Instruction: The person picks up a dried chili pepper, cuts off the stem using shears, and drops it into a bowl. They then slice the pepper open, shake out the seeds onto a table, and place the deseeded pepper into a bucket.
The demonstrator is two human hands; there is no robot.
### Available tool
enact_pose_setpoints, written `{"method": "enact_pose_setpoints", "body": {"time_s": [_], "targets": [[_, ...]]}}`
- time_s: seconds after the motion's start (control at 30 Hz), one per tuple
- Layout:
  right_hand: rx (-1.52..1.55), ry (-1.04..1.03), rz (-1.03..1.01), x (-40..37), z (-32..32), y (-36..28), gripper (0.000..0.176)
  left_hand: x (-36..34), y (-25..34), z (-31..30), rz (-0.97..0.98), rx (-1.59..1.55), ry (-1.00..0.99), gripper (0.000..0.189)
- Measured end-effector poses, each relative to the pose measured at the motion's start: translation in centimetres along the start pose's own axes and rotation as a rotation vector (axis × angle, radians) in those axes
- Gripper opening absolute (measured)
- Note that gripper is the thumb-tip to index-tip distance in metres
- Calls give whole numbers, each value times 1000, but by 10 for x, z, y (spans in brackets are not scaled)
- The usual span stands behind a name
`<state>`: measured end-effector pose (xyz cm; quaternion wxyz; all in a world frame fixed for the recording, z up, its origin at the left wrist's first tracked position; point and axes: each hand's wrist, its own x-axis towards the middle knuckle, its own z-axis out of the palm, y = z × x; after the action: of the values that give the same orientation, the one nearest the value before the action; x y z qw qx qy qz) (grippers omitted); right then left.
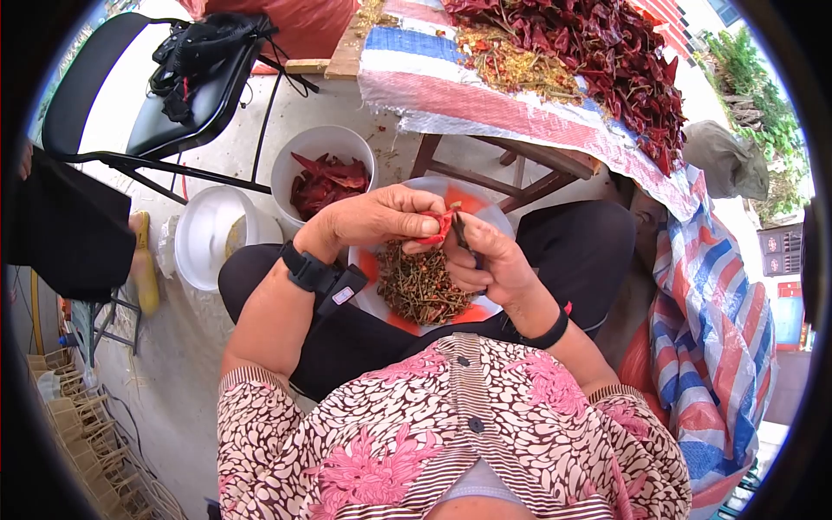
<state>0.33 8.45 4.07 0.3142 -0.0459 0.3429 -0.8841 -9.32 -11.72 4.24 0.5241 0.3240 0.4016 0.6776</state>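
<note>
My left hand pinches a red dried chili between thumb and fingers, above a basin in my lap. Close against it on the right, my right hand is closed around a small dark tool, whose tip is at the chili. Under both hands the white and orange basin holds a heap of stems and chili bits. A white bucket with red chili pieces stands beyond my left forearm.
A table covered with a striped sheet bears a pile of dried chilies. An empty-looking white bucket stands at the left. Behind it is a black chair with a black bag. Someone's yellow shoe shows at far left.
</note>
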Motion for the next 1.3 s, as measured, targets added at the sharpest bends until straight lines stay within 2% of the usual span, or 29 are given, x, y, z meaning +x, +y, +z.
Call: {"method": "enact_pose_setpoints", "body": {"time_s": [0.07,0.2,0.27,0.3,0.37,0.4,0.43,0.47,0.53,0.6,0.63,0.77,0.83,0.87,0.9,0.93,1.0,1.03,1.13,1.17,1.2,1.27,1.3], "targets": [[-300,119,-20,-3,3,-5,26,-2,-3,-1,-22,68,53,22],[-684,285,-60,-12,-3,-7,32,-4,-5,-4,-74,231,172,25],[-1028,448,-132,-18,-7,-6,33,-6,-7,-5,-107,279,216,26],[-935,500,-192,-18,-8,-4,41,-6,-10,-6,-125,286,227,25],[-896,455,-286,-16,-2,-1,46,-3,-11,-3,-168,337,229,23],[-889,434,-346,-13,5,-2,49,-1,-14,-3,-160,286,165,22],[-905,415,-353,-9,14,-2,45,1,-15,-2,-187,280,156,22],[-1113,390,-545,0,5,4,34,2,-16,-1,-214,278,146,23],[-1076,496,-303,-2,4,2,22,2,-21,-4,-241,301,211,24],[-607,400,-233,-4,12,-7,17,-1,-13,-7,-278,397,165,26],[-345,376,-101,-9,9,-10,15,-3,-9,-8,-319,369,146,27],[-222,144,-42,-22,-4,-16,13,-10,-4,-13,-370,510,237,23],[-494,188,-11,-24,-5,-16,12,-16,-7,-25,-449,657,318,20],[-629,209,4,-24,-5,-13,12,-21,-11,-33,-460,826,389,20],[-902,102,-147,-18,-20,1,15,-26,-17,-41,-467,995,462,20],[-1314,89,-112,-19,-28,3,20,-30,-24,-49,-470,1160,536,22],[-1530,160,-97,-19,-38,16,21,-41,-33,-61,-611,1407,673,28],[-1477,176,-94,-19,-38,10,20,-43,-34,-67,-681,1532,745,31],[-1247,228,-105,-16,-42,-27,20,-41,-38,-76,-807,1561,1005,45],[-1354,310,-122,-19,-39,-39,20,-44,-43,-87,-800,1534,987,54],[-1460,395,-139,-21,-32,-55,20,-43,-42,-84,-783,1606,990,54],[-1430,651,-327,-16,-63,-96,20,-37,-35,-74,-740,1753,992,53],[-1489,770,-361,-16,-74,-125,20,-33,-29,-69,-745,1675,929,52]]}}
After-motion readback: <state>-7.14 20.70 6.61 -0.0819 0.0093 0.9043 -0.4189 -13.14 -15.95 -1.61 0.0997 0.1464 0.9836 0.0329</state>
